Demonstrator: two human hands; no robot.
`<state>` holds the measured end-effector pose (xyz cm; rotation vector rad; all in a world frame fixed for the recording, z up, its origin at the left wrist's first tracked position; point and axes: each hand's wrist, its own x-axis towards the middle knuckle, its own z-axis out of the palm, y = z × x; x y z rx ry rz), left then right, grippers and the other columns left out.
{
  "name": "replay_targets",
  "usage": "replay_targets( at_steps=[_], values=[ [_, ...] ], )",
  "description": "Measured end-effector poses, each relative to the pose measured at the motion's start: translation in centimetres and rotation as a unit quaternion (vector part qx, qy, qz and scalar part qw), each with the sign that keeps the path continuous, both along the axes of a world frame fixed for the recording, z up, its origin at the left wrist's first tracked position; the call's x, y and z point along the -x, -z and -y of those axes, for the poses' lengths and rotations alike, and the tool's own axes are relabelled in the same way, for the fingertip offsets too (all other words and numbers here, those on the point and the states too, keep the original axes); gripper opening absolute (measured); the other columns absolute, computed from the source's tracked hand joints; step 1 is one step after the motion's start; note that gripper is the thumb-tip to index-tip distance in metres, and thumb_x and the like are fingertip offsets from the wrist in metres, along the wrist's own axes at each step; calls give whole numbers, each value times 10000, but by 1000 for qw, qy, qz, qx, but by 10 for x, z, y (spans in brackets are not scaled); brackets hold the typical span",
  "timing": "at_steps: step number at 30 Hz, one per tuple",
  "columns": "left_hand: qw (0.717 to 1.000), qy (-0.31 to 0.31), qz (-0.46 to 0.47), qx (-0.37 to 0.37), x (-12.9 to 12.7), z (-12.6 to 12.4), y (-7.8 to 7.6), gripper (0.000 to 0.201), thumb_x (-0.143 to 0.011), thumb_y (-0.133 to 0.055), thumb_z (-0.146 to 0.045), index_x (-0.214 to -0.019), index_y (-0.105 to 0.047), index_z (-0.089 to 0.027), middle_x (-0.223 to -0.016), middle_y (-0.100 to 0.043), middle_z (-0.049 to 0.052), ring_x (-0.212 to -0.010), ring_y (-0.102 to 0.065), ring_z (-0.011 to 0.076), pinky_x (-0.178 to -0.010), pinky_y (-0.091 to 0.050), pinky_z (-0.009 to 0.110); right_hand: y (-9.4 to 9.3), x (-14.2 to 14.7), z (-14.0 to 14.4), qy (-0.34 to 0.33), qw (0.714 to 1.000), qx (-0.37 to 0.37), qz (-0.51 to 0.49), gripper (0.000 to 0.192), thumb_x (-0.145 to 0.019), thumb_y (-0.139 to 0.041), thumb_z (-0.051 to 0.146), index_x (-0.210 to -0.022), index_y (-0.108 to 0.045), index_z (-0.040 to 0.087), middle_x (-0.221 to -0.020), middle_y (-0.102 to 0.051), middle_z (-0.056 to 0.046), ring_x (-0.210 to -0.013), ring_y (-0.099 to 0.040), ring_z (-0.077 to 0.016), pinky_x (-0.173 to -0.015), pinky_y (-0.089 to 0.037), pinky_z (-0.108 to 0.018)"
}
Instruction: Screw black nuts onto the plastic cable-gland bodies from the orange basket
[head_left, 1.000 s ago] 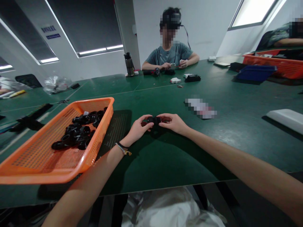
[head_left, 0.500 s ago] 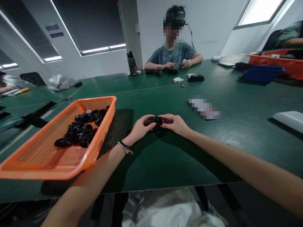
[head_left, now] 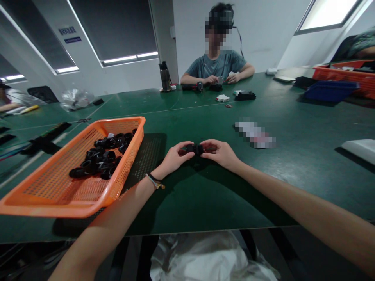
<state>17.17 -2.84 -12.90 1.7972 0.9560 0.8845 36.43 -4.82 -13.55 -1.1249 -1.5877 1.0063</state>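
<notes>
Both my hands meet over the green table (head_left: 205,195), pinching one small black part (head_left: 193,148) between their fingertips. My left hand (head_left: 174,158) grips its left end; a bracelet sits on that wrist. My right hand (head_left: 221,153) grips its right end. To the left, an orange mesh basket (head_left: 58,199) holds several black ring-shaped parts (head_left: 102,158) heaped at its far end.
A person sits across the table (head_left: 218,64) handling small items, with a dark bottle (head_left: 165,77) beside. A blurred card (head_left: 254,134) lies right of my hands. A white flat object (head_left: 360,149) sits far right; blue tray (head_left: 329,90) and red basket (head_left: 348,76) stand behind.
My hands stay together on the black part with small finger shifts. The view has tilted slightly, so everything sits a little further right.
</notes>
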Motion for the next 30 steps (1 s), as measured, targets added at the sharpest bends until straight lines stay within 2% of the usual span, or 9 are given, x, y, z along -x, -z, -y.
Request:
replay_targets(
  at_steps=[8, 22, 30],
  values=[
    [1000, 2, -4, 8, 0, -1, 1, 424, -709, -630, -265, -1117, -576, -162, -992, -638, 74, -714, -601, 122, -691, -499, 267, 3, 0, -3, 3, 999, 25, -21, 352, -569, -717, 229, -907, -648, 163, -851, -696, -47, -799, -658, -177, -837, -517, -369],
    [1000, 16, 6, 5, 1, -1, 2, 421, -713, -627, -243, -1124, -575, -169, -1027, -644, 76, -802, -617, 147, -772, -502, 303, -1, -1, -2, 6, 1000, 10, 21, 300, -625, -693, 278, -906, -689, 173, -874, -717, -55, -813, -668, -192, -820, -522, -369],
    [999, 3, -25, -21, 0, 0, 2, 418, -717, -631, -264, -1118, -581, -160, -1020, -652, 86, -795, -621, 157, -752, -500, 299, -2, -4, -3, -7, 997, 48, 56, 331, -659, -658, 330, -941, -700, 160, -850, -721, -54, -739, -663, -188, -784, -524, -374]
  ],
)
